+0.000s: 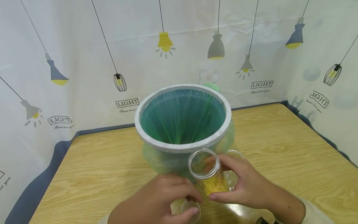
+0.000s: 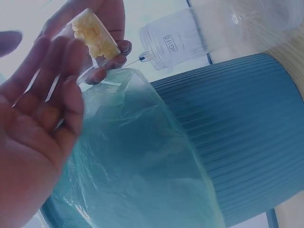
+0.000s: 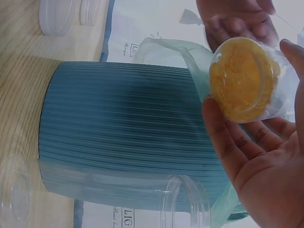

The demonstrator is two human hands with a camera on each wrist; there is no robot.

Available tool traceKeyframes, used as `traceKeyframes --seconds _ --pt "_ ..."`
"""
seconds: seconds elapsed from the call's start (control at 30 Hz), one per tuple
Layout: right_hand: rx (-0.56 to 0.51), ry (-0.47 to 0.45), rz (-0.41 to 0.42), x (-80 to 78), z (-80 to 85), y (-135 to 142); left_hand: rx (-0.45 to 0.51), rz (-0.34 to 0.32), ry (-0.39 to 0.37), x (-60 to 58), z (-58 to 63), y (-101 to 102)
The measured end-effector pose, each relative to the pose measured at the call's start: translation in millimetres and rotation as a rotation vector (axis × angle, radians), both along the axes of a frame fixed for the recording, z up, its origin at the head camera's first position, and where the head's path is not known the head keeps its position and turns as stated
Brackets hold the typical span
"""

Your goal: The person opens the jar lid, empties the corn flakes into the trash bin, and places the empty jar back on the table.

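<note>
My right hand [image 1: 247,183] grips a clear jar [image 1: 214,184], its fingers and thumb around the side. Crumpled yellow pieces [image 3: 241,78] lie at the jar's bottom, and its uncapped mouth tilts towards the bin. Beside the jar is my left hand [image 1: 165,197], fingers loosely bent and nothing held. Beneath the left hand's thumb and fingers, a clear round item [image 1: 191,207] shows on the table, partly hidden. Just beyond both hands stands a ribbed blue bin [image 3: 123,118] with a grey-white rim ring [image 1: 183,147] and a thin green bag [image 2: 137,156] lining it.
A second clear jar [image 2: 175,42] stands behind my right hand, close to the bin, with no contents visible. The wooden table [image 1: 92,165] meets a pale cloth backdrop [image 1: 92,62] with printed lamps at the back and both sides.
</note>
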State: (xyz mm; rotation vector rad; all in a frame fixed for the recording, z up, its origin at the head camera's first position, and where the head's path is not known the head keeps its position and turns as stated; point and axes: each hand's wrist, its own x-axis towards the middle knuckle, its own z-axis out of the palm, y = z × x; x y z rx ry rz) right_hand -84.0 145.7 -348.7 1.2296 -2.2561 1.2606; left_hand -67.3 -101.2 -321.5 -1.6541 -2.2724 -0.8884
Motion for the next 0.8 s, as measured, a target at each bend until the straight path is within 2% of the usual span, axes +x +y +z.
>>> traceKeyframes --seconds 0.2,0.3,0.37,0.43,0.57,0.67,0.8 --pt "-0.008 -0.015 0.013 -0.6 1.6 0.3 0.195 -0.059 0.102 -0.3 15.0 -1.0" --pt "-0.007 -0.005 0.014 -0.9 2.1 0.5 0.359 -0.085 0.165 -1.9 25.4 -1.3" --pt "-0.006 -0.004 0.009 -0.9 2.0 0.8 0.477 -0.059 0.243 -3.9 31.5 -1.7" --pt "-0.005 0.004 0.003 -0.9 1.6 1.2 0.578 -0.006 0.311 -6.7 36.1 -2.0" --pt "0.004 0.012 -0.013 -0.6 1.1 1.8 0.689 0.191 0.381 -14.2 40.3 -2.5" --pt "0.017 0.004 -0.029 0.1 1.6 1.8 0.721 0.341 0.374 -21.6 41.2 -4.0" --pt "0.028 -0.045 -0.025 1.2 2.7 1.7 0.729 0.496 0.306 -32.5 40.8 -10.7"
